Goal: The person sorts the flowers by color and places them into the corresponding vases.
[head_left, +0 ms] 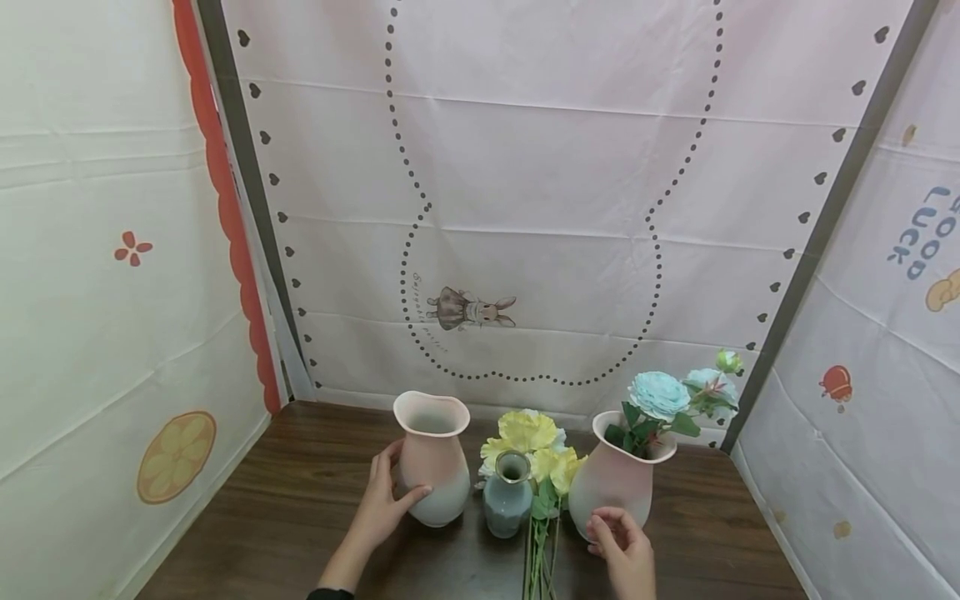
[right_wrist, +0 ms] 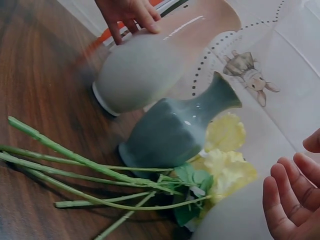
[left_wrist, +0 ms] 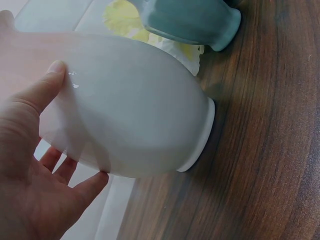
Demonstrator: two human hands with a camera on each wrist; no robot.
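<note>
My left hand (head_left: 381, 498) grips the left pink-to-white ceramic vase (head_left: 435, 467), thumb on its front and fingers round its side. That vase stands upright, and its wide wavy mouth shows no flowers. In front of the right pink-to-white vase (head_left: 611, 483), my right hand (head_left: 624, 546) has loosely bent fingers and holds nothing. Light blue flowers (head_left: 660, 395) with green leaves rise from that vase. Between the two stands a small blue-grey vase (head_left: 507, 504) with a narrow neck. Beside it lie yellow flowers (head_left: 528, 431), their long green stems (right_wrist: 75, 172) pointing towards me.
The brown wooden table (head_left: 322, 467) carries all the vases. Printed white cloth (head_left: 540, 183) hangs behind it, with more cloth panels on the left (head_left: 90, 333) and right (head_left: 885, 333). The stems reach the near edge of the head view.
</note>
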